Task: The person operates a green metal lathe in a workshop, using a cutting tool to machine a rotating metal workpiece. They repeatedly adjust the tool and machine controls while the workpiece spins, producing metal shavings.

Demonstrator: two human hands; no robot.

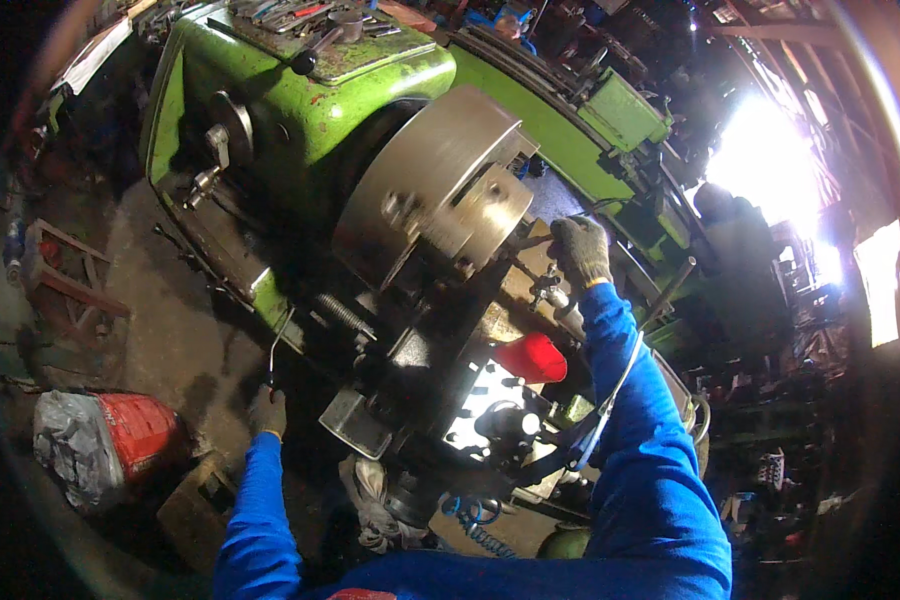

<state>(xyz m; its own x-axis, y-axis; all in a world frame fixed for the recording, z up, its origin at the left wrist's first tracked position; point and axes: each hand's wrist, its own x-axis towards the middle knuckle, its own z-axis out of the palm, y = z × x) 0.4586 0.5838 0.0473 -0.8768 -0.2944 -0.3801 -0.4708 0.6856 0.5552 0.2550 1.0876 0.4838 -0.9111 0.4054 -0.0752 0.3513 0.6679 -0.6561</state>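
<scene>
A large metal lathe chuck (410, 185) sits at the centre on a green lathe (240, 90), with a round metal workpiece (498, 208) at its face. Down at the left, my left hand (267, 411), gloved, is closed round the end of a thin bent lever (277, 345). My right hand (580, 250), in a grey knitted glove, is beside the workpiece's right side with its fingers curled. Something dark and narrow shows between it and the workpiece, but what the fingers hold is hidden. Below that hand lies a red plastic cup-like container (533, 358).
A bright lamp-lit tool carriage (490, 405) stands before me, with a blue coiled hose (475, 520) and a rag (372, 505) below it. Hand tools (290, 12) lie on the headstock top. A red bucket (140, 435) with grey plastic stands at left. A dark figure (735, 270) is at right.
</scene>
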